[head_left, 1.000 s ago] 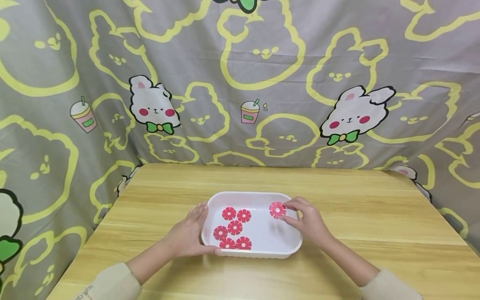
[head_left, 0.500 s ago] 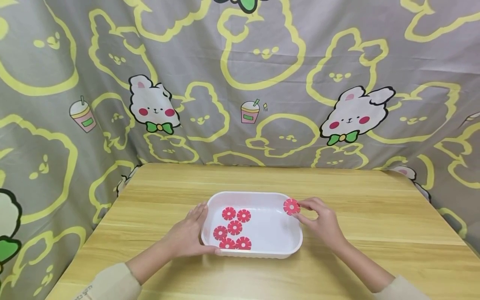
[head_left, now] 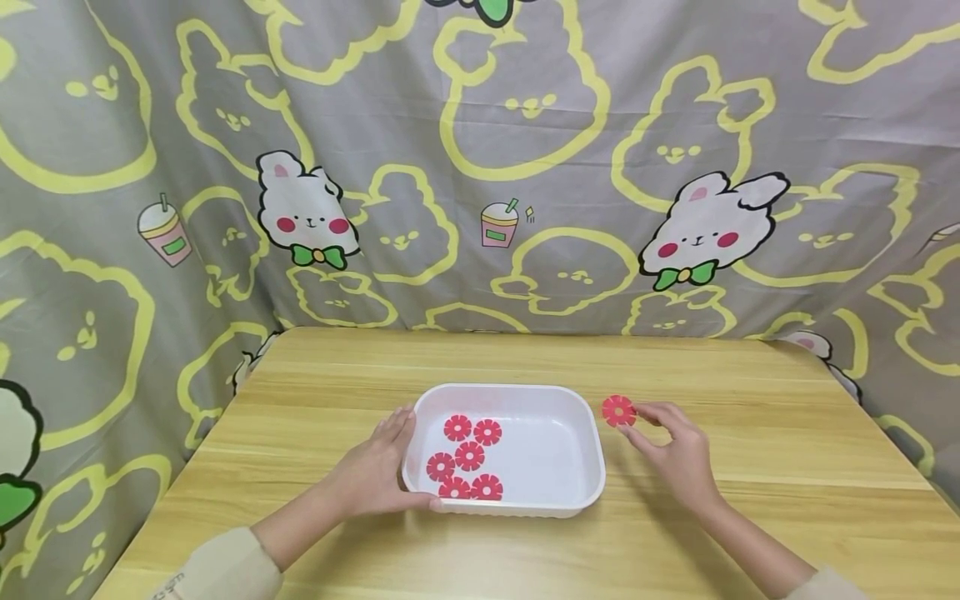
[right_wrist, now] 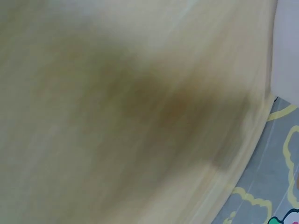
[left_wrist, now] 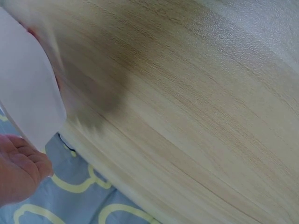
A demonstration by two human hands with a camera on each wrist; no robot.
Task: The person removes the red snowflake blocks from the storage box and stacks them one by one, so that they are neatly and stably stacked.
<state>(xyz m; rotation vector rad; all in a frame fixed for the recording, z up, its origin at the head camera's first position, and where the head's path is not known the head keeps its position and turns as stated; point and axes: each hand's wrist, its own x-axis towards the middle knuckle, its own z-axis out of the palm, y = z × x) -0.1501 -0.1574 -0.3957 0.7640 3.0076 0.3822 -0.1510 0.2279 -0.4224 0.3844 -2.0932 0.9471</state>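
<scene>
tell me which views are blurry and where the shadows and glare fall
Head view: mostly sharp, with a pale sheen on the table in front of the tray; left wrist view: dark, soft shadow beside the tray, bright glare at upper right; right wrist view: blurriest, the table smeared, a broad soft-edged shadow across the middle.

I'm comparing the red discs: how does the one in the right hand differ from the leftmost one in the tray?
The held disc is pinched by the right hand; the leftmost disc lies untouched. The held disc is outside the white tray, the leftmost disc inside it. The held disc's hole looks tan, the leftmost disc's white. Both are red, round and notched.
</scene>
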